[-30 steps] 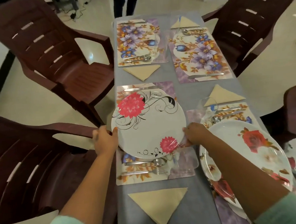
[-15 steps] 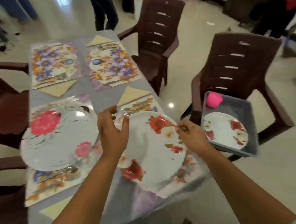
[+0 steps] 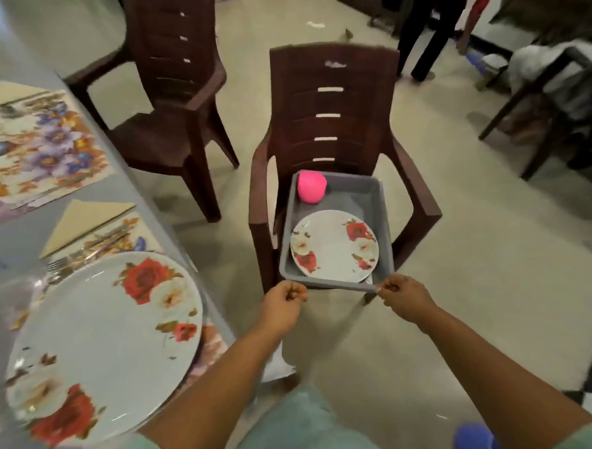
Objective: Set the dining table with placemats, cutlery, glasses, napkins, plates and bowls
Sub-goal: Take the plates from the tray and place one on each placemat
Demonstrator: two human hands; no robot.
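Both hands curl at the near rim of the grey tub point(image 3: 377, 199) on the chair point(image 3: 333, 119): left hand point(image 3: 284, 298), right hand point(image 3: 399, 292). Whether either grip actually clasps the rim, I cannot tell. Bare floor point(image 3: 479, 283) lies around the chair.

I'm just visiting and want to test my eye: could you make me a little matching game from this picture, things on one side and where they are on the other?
Things:
1. large rose-patterned white plate
2. round pink bowl
3. folded beige napkin
4. grey plastic tub

Places:
A. on the brown chair's seat
B. in the tub's far corner
C. on a placemat at the table's near end
D. on the grey table, beyond the cutlery

Pairs: 1-C, 2-B, 3-D, 4-A
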